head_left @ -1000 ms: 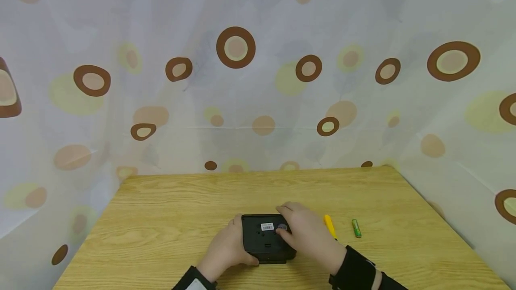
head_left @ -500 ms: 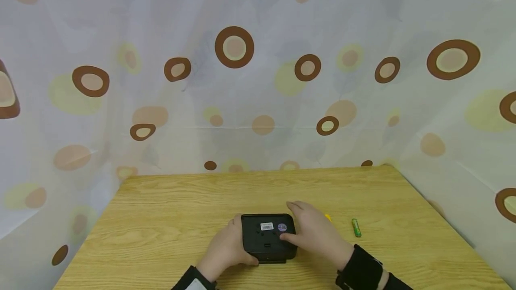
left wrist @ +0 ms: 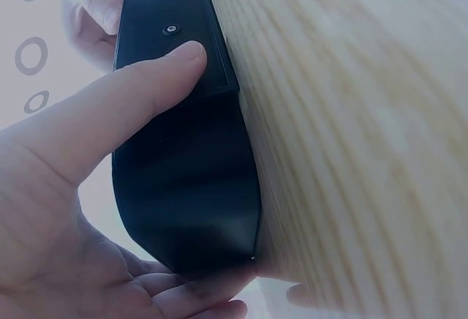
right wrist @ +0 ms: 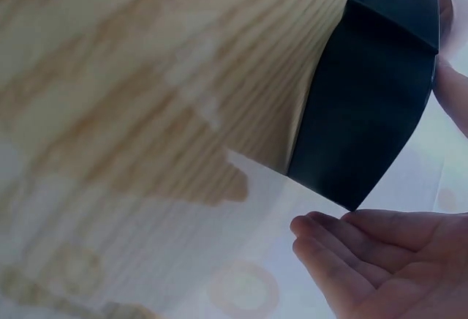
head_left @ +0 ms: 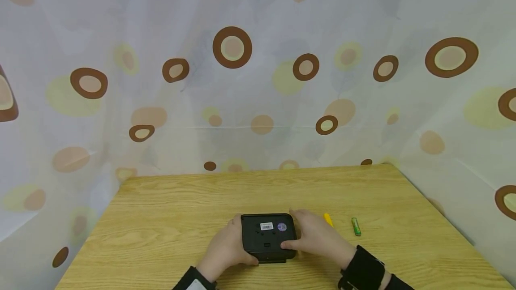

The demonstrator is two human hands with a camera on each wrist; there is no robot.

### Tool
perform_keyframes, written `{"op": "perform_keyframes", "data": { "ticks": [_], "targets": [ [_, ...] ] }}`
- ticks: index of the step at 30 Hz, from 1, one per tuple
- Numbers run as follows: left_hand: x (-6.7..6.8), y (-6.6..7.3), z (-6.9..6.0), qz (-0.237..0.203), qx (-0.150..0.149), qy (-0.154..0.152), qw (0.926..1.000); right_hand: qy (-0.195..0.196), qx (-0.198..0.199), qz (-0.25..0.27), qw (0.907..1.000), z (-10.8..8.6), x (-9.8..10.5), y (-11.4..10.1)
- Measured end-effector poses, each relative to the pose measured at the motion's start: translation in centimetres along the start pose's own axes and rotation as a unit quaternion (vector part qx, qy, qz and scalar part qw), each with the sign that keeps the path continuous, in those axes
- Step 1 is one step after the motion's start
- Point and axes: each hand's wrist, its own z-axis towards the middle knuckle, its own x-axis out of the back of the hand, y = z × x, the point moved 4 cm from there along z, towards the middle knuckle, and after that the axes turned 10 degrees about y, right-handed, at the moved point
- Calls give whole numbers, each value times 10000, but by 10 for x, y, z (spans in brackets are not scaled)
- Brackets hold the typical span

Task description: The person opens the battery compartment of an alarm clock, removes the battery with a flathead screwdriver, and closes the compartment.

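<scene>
A black plastic device [head_left: 267, 240] with rounded corners sits on the wooden table, a white barcode label and a round purple sticker on its upward face. My left hand [head_left: 229, 244] grips its left end, thumb along the near side and fingers round the far side. In the left wrist view, that thumb lies near a small screw [left wrist: 172, 29]. At the right end, the thumb of my right hand [head_left: 316, 235] touches the device's edge. The right wrist view shows this hand's extended fingers [right wrist: 380, 238] by the far corner, the index finger touching or almost touching it.
A yellow handle [head_left: 328, 219] lies just beyond my right hand, which covers its lower part. Farther right is a green battery [head_left: 356, 227] on the wooden table [head_left: 173, 205]. A patterned curtain [head_left: 258, 93] surrounds the table's back and sides.
My right hand has drawn back from the device's upper face to its right edge, uncovering the purple sticker, and its fingers have come lower. The left hand and the device stay put.
</scene>
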Motion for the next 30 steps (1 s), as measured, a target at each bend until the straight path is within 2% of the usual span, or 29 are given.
{"op": "perform_keyframes", "data": {
  "ticks": [9,14,19,30],
  "targets": [
    [0,0,0,-33,6,9,10000,-265,-143,400,9987,-2,-2,5],
    [1,0,0,-8,6,15,10000,-390,-18,501,9980,-1,-4,5],
    [2,1,0,-34,-26,-1,10000,-342,179,420,9984,-2,-5,2],
    [4,3,-1,-77,-58,-39,9999,-370,13,668,9971,-2,-8,7]
  ]
}}
